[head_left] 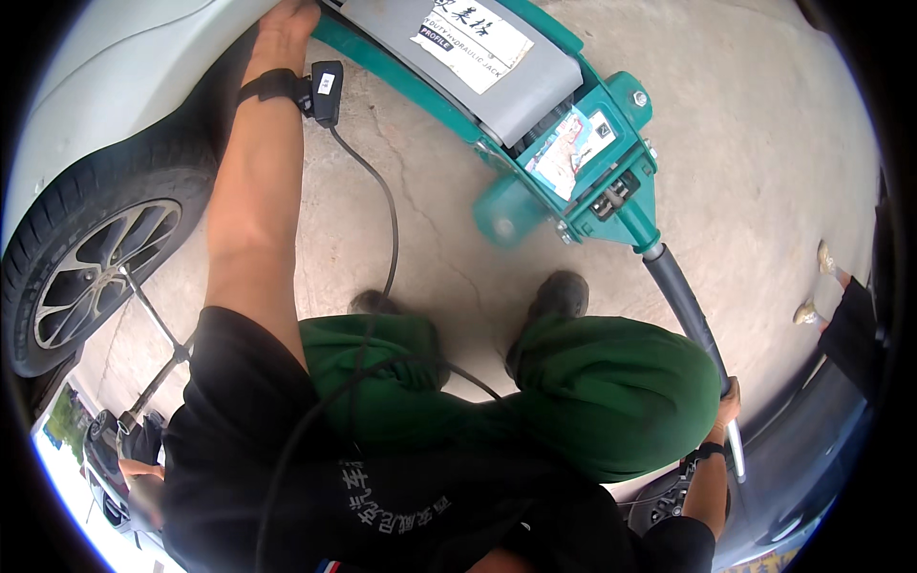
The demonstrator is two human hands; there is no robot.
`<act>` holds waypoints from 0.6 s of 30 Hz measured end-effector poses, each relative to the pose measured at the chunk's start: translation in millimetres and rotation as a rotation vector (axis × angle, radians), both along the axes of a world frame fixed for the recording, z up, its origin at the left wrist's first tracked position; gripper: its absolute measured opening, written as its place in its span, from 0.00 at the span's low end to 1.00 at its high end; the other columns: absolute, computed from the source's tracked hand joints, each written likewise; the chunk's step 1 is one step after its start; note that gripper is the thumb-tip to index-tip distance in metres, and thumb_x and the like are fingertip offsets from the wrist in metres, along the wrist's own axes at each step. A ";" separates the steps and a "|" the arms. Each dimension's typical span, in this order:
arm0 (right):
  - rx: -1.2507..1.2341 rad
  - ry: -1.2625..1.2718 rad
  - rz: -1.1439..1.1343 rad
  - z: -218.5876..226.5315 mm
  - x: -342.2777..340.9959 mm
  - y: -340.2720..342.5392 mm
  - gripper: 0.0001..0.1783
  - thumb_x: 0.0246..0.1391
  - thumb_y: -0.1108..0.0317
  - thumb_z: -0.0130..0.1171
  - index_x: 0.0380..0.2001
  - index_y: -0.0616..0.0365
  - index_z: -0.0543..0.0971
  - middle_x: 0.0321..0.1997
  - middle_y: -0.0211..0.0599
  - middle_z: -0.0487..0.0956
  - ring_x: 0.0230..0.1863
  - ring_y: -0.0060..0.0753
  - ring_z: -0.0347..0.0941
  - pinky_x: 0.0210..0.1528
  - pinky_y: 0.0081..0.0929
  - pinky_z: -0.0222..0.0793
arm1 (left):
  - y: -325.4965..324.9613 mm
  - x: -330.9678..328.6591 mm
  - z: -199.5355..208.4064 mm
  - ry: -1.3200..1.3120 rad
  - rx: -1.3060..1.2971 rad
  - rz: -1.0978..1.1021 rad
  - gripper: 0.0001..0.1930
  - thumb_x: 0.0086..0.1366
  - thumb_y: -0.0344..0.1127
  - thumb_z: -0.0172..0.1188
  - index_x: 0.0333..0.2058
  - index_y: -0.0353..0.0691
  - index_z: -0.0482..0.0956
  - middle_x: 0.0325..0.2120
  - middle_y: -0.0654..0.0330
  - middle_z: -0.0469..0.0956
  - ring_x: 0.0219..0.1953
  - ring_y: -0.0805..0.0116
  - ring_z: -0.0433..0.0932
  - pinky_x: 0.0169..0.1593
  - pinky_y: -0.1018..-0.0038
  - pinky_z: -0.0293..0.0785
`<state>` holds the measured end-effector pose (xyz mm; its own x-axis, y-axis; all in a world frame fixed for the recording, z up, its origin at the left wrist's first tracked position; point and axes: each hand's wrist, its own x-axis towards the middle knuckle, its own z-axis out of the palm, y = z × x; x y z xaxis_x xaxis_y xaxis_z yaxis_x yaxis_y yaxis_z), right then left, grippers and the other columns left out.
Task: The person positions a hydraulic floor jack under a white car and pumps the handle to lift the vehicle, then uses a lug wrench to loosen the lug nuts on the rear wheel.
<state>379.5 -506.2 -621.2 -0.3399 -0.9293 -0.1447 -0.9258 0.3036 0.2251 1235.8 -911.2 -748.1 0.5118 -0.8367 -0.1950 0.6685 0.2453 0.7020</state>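
Note:
A teal and grey floor jack [535,81] lies across the upper middle, with its far end beyond the top edge. Its long black-gripped handle [690,310] slants down to the right past my knee. Around the lower part of that handle, my right hand [729,403] is closed. My left arm reaches far forward between the white car [124,72] and the jack. At the top edge, my left hand [289,17] is beside the car's lower body and the jack's far end; its fingers are hidden or cut off.
Left of my arm stands the car's wheel [105,267], with a cross-shaped lug wrench [158,320] at its hub. A cable [390,205] runs from a wrist-worn box [327,94]. A person's legs [831,286] show at right, near a dark car [802,458]. Another person [143,477] is at lower left.

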 end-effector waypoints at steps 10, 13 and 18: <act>0.091 -0.218 -0.081 12.7 -24.2 6.6 0.17 0.37 0.66 0.69 0.26 0.59 0.71 0.26 0.52 0.75 0.30 0.62 0.71 0.32 0.45 0.68 | -2.8 9.3 -11.0 0.104 -0.056 -0.033 0.22 0.74 0.46 0.39 0.63 0.51 0.65 0.66 0.64 0.63 0.68 0.61 0.56 0.69 0.58 0.49; 0.080 -0.110 0.069 44.2 13.2 -15.3 0.10 0.38 0.76 0.59 0.27 0.59 0.71 0.27 0.51 0.75 0.32 0.64 0.72 0.34 0.47 0.69 | 4.8 45.0 -33.0 0.215 -0.138 -0.165 0.23 0.74 0.47 0.38 0.63 0.51 0.64 0.67 0.64 0.62 0.69 0.61 0.54 0.70 0.58 0.47; 0.228 -0.288 -0.055 62.1 24.3 -20.6 0.27 0.38 0.78 0.60 0.47 0.62 0.72 0.41 0.52 0.76 0.42 0.58 0.73 0.49 0.42 0.68 | 14.7 8.4 -2.2 0.005 0.039 -0.140 0.22 0.72 0.45 0.45 0.62 0.50 0.66 0.63 0.63 0.64 0.69 0.61 0.55 0.70 0.58 0.46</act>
